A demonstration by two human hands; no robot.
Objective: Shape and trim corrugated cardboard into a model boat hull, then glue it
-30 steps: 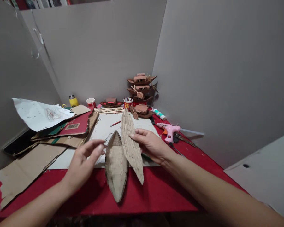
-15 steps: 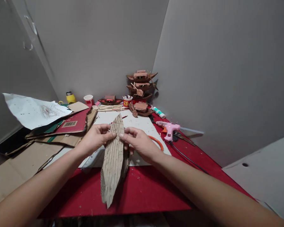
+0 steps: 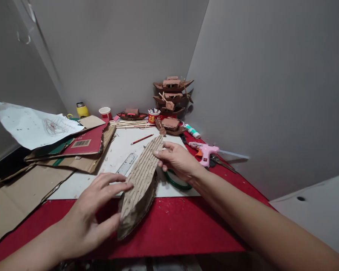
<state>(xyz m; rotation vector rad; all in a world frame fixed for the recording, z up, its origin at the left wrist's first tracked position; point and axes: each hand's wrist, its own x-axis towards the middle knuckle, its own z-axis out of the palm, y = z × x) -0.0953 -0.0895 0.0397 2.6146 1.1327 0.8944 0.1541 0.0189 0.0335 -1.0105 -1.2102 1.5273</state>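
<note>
Our right hand (image 3: 179,160) pinched the upper end of a tan, leaf-shaped strip of ribbed cardboard (image 3: 143,165) between thumb and fingers. Our left hand (image 3: 92,209) was spread wide, thumb and fingers well parted, its fingertips by the strip's left edge; we could not tell whether they gripped it at all. The strip sloped over a tan, boat-shaped cardboard hull (image 3: 145,207), near the middle of the front edge of the red cloth-covered surface (image 3: 192,229). Beyond the hull, a white rectangular board (image 3: 121,141) carried a pale flat ruler (image 3: 127,163) and a thin red pencil (image 3: 142,139). A dark green ring (image 3: 176,184) lay near the board's right front corner. We had a pink plastic glue gun (image 3: 206,151) by the surface's right edge.
</note>
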